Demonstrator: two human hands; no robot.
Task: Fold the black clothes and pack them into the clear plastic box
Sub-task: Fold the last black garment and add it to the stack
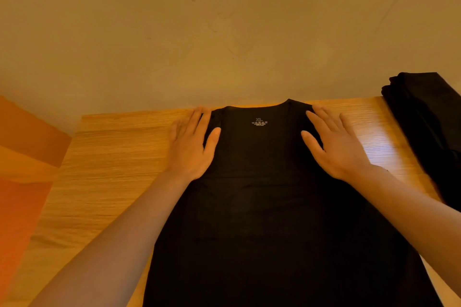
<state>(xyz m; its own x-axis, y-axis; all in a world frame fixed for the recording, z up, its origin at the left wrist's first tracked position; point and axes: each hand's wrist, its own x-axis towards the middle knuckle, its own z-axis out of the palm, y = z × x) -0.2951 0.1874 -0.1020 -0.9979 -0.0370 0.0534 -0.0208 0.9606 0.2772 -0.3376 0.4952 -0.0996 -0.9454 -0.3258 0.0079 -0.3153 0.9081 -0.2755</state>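
The left hand (190, 147) and right hand (335, 146) lay flat, fingers straight, on the black shirt (262, 219), its collar pointing away, lengthwise toward the wall.

A black shirt (262, 207) with a pale printed size mark is lying on a light wood-grain bench (112, 157); black clothes (429, 127) are sitting beside a beige wall (224, 20).

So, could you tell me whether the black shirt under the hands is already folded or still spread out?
Partly folded: the black shirt lies flat on the table, sides apparently turned in, printed XL label showing, both open hands pressing it.
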